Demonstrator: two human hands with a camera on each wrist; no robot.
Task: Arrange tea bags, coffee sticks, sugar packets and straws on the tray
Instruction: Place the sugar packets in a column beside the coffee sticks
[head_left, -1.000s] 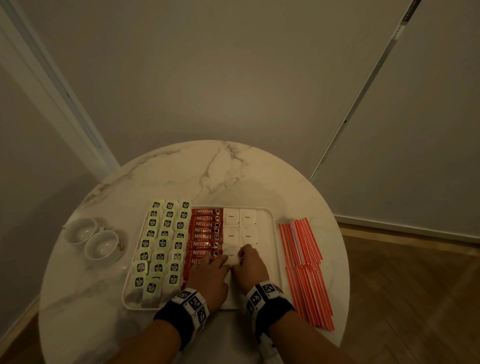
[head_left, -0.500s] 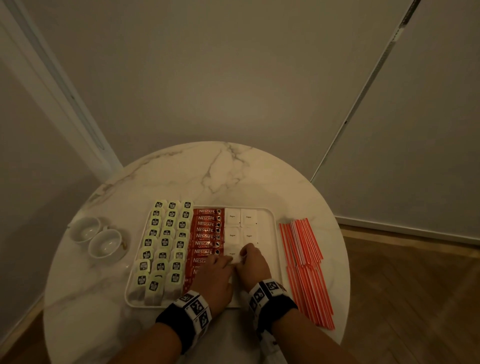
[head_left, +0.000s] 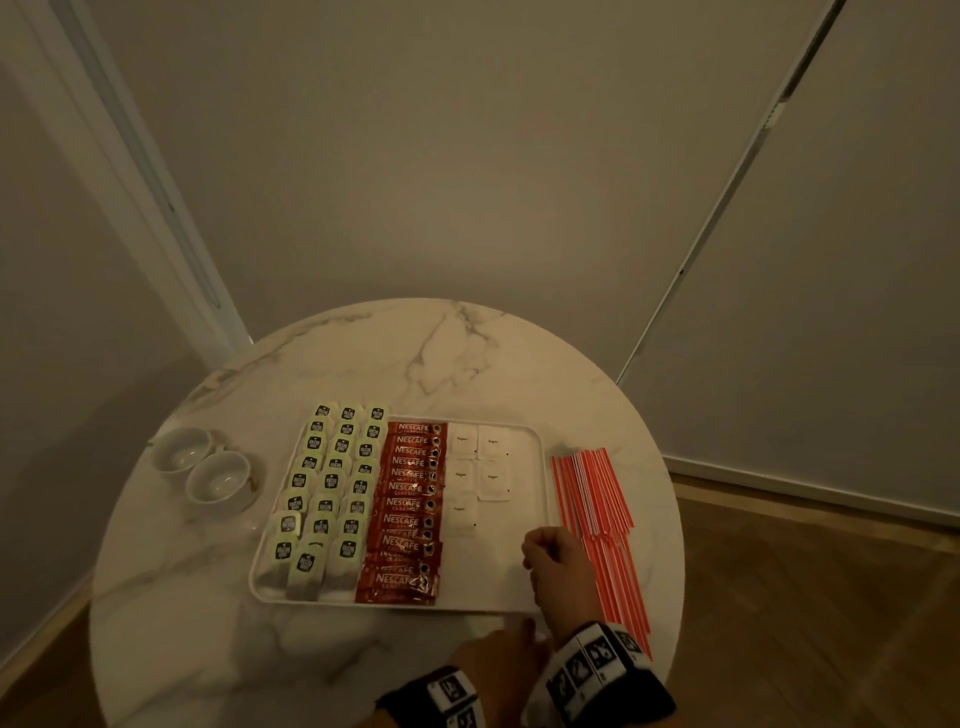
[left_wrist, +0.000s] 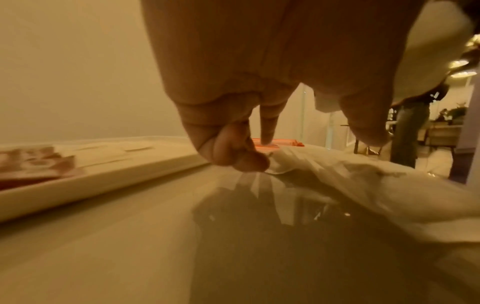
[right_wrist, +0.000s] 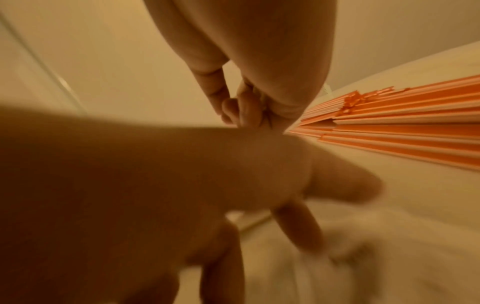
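The white tray (head_left: 535, 519) holds three columns of green tea bags (head_left: 332, 483), a column of red coffee sticks (head_left: 410, 504) and several white sugar packets (head_left: 460, 512). Red straws (head_left: 597, 514) lie on the table right of the tray. My right hand (head_left: 540, 551) hovers over the tray's near right corner with fingers curled and nothing seen in them. My left hand (head_left: 498, 660) is off the tray at the table's near edge, partly hidden by my right wrist. In the right wrist view its fingers (right_wrist: 298, 226) spread over a crumpled white bag (left_wrist: 363, 185).
Two white cups (head_left: 202, 462) stand left of the tray on the round marble table (head_left: 441, 353). Walls close in behind the table. Wooden floor (head_left: 805, 597) lies to the right.
Both hands have left the sugar column and drawn back toward me. A sugar packet now lies where they were. The left hand has gone down to the table's near edge.
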